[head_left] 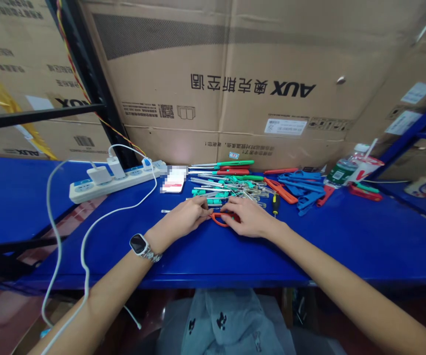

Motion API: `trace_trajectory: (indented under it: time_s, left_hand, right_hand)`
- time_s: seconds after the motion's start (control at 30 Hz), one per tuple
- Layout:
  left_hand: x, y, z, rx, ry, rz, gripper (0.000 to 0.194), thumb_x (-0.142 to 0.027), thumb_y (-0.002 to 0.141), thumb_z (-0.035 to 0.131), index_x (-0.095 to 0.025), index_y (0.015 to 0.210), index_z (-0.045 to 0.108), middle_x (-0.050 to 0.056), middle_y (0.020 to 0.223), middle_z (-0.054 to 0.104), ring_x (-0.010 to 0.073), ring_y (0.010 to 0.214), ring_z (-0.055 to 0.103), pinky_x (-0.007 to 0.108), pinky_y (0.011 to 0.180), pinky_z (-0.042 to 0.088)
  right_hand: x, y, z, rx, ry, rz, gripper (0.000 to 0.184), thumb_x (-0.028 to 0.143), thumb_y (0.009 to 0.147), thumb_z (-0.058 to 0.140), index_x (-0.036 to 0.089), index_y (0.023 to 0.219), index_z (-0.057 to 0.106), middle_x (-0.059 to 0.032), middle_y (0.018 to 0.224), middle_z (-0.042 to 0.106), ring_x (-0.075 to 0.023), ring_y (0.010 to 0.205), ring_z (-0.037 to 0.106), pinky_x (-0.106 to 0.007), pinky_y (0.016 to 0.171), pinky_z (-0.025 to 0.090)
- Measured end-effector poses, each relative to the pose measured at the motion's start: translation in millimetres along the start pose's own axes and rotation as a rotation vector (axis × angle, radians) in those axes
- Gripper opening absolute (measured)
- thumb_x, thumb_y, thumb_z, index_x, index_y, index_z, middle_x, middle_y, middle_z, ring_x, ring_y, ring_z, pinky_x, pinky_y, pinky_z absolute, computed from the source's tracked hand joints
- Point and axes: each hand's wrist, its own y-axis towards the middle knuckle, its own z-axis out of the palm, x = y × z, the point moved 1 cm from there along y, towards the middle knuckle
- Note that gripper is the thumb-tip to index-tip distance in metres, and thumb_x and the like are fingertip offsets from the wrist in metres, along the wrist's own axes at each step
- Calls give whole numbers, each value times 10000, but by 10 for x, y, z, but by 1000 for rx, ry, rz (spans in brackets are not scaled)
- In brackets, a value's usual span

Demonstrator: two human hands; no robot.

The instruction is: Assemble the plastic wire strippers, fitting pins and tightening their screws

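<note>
A large cardboard box (213, 59) stands behind the worktop (235, 261), printed upside down with the brand AUX and the Chinese characters 奥克斯空调; a smaller line under it, a pictogram row and the print on its white label (285, 126) are too small to read. The box on the left (9, 84) also carries AUX, partly hidden by the rack post (98, 98). On the right, a bottle (340, 171) has a green label with illegible white print, and a cup (368, 165) beside it shows a red mark. The orange looped piece (218, 222) is at the middle of the worktop, between the two hands, in front of a pile of green-and-silver parts (231, 187). Its long axis runs roughly left to right, across the person's view, with the rounded end of the loop toward the left; the right end goes under the right hand, so its tip cannot be made out. The left hand (188, 217) has its fingers pinched narrowly on that left end, while the fingers of the right hand (251, 217) close around the other part, thumb nearer the person. A black-and-yellow screwdriver (275, 203) lies just beyond the right hand, its handle pointing away from the person.
</note>
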Motion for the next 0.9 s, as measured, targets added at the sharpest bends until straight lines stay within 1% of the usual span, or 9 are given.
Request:
trace_trajectory:
  time_s: [0.13, 0.27, 0.4, 0.53, 0.67, 0.73, 0.8, 0.83, 0.9]
  left_hand:
    - [-8, -1, 11, -6, 59, 26, 419, -279, 1082, 415, -151, 905, 774, 96, 935, 636, 181, 783, 581, 311, 746, 489]
    - [6, 5, 29, 7, 137, 50, 289, -235, 1058, 474, -152, 1065, 751, 112, 1004, 664, 227, 901, 606, 351, 809, 505]
    - [3, 0, 8, -8, 200, 68, 267, -227, 1055, 481, -148, 1123, 726, 119, 1027, 679, 246, 932, 606, 388, 845, 501]
    - [1, -9, -20, -33, 166, 80, 243, -243, 1046, 518, -185, 1179, 713, 108, 1079, 692, 251, 969, 608, 398, 854, 479]
    - [-10, 9, -46, -45, 132, 22, 182, -270, 1008, 599, -231, 1146, 710, 70, 1056, 705, 250, 995, 608, 397, 881, 457]
    - [-42, 8, -92, -136, 132, -31, 231, -289, 967, 647, -230, 1187, 680, 81, 1108, 693, 271, 1046, 597, 418, 911, 455]
    - [-94, -19, -157, -309, 120, -80, 303, -306, 923, 670, -204, 1207, 646, 105, 1150, 667, 289, 1077, 583, 438, 933, 456]
    - [-125, -41, -187, -419, 100, -113, 273, -315, 911, 662, -191, 1154, 646, 107, 1117, 663, 284, 1053, 583, 434, 925, 462]
    - [-185, -86, -211, -604, -7, -231, 158, -349, 919, 620, -192, 910, 635, 69, 898, 650, 238, 878, 589, 382, 825, 483]
  right_hand:
    - [44, -35, 53, 34, -83, 1, 455, 577, 971, 566, 171, 1169, 623, -117, 1067, 654, -238, 880, 613, -332, 734, 412]
    - [95, -2, 56, 78, -109, 66, 428, 580, 981, 531, 170, 1083, 601, -109, 978, 687, -236, 814, 622, -307, 638, 342]
    - [147, 22, 25, 75, -94, 150, 388, 558, 948, 557, 178, 1011, 600, -82, 827, 696, -229, 704, 623, -307, 586, 278]
    - [178, 1, 9, 87, -85, 182, 466, 631, 982, 470, 193, 1005, 628, -80, 770, 701, -246, 697, 655, -314, 590, 317]
    - [179, -25, 14, 88, -87, 197, 492, 646, 1001, 432, 204, 1022, 647, -73, 765, 714, -259, 720, 684, -311, 598, 353]
    - [168, -37, 22, 65, -68, 220, 459, 616, 1005, 450, 201, 1021, 645, -66, 759, 714, -250, 717, 686, -302, 587, 346]
    - [149, -50, 36, 35, -37, 247, 427, 585, 1015, 452, 201, 1000, 638, -61, 762, 715, -235, 708, 681, -294, 573, 326]
    - [138, -56, 43, 21, -25, 261, 417, 575, 1018, 451, 202, 985, 634, -58, 764, 716, -228, 701, 676, -293, 567, 313]
    - [123, -61, 53, -4, -7, 296, 420, 578, 1021, 442, 205, 957, 625, -55, 757, 711, -219, 679, 666, -295, 559, 293]
